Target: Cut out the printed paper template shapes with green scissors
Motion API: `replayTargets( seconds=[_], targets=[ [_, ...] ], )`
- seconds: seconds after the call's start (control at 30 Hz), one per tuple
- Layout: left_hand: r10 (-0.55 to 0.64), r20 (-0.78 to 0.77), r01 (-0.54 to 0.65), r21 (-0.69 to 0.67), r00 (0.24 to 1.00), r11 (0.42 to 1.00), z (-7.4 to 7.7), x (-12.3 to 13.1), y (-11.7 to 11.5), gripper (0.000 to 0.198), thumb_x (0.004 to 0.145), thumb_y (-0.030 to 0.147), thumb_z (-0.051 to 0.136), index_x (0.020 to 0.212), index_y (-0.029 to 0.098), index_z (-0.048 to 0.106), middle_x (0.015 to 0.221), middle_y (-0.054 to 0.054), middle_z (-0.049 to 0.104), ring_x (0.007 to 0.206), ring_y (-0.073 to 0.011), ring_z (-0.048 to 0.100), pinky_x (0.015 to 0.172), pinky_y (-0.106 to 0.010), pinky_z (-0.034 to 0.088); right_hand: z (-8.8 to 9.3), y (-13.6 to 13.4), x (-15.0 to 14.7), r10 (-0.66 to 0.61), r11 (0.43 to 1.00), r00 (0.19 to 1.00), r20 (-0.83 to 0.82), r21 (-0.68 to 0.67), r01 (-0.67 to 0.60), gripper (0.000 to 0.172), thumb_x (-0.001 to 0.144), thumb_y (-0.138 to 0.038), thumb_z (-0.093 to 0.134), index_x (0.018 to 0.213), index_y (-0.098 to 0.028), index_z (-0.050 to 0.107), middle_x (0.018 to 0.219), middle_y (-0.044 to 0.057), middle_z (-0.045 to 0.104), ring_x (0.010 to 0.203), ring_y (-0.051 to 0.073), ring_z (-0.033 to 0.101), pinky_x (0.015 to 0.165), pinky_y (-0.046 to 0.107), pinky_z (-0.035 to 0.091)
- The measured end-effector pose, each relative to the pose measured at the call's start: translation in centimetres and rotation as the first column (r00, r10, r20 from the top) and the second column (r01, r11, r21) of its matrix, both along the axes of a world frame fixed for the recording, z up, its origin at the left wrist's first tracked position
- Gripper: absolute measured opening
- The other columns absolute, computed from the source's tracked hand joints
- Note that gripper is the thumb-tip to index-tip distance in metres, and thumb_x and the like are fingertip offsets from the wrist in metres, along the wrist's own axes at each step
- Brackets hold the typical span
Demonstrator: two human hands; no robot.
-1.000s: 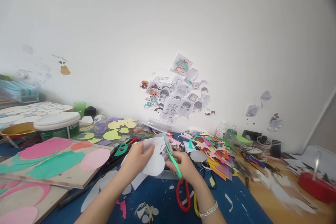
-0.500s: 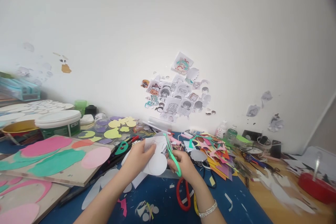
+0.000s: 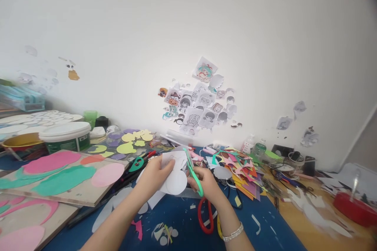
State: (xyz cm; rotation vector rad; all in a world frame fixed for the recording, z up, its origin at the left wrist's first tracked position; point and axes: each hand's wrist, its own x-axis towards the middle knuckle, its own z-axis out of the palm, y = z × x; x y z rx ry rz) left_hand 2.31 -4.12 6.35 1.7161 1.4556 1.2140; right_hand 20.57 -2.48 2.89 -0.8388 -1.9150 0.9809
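Note:
My left hand pinches a piece of white paper with a rounded lower edge, its thumb lying on top. Faint drawn lines show near the paper's upper part. In my right hand is a pair of green-handled scissors, the fingers closed about the handle. The scissor blades point up and away, at the right edge of the paper; whether they touch it I cannot tell. Below my right wrist lie red-handled scissors on the blue mat, partly hidden by the arm.
Coloured paper scraps are heaped at the right. Boards with pink and green paper shapes stand at the left, by a white-lidded tub. Small cut pieces litter the mat's front. Drawings are stuck on the wall.
Almost nothing differs. The paper and both hands keep nearly the same place, and the view has shifted very slightly.

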Motion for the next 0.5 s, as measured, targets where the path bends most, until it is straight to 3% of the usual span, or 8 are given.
replayTargets(
  seconds=[0.5],
  targets=[
    [0.008,0.012,-0.008,0.015,1.0,1.0,0.35,0.11,-0.29,0.034,0.067,0.044,0.047,0.075,0.014,0.059,0.07,-0.007,0.067,0.061,-0.0221,0.061,0.047,-0.025,0.041,-0.67,0.56,-0.04,0.003,1.0,0.999,-0.037,-0.012,-0.003,0.029,0.072,-0.041,0.059,0.075,-0.012,0.056,0.043,-0.005,0.042,0.04,0.007,0.037,0.04,0.019,0.03]
  ],
)
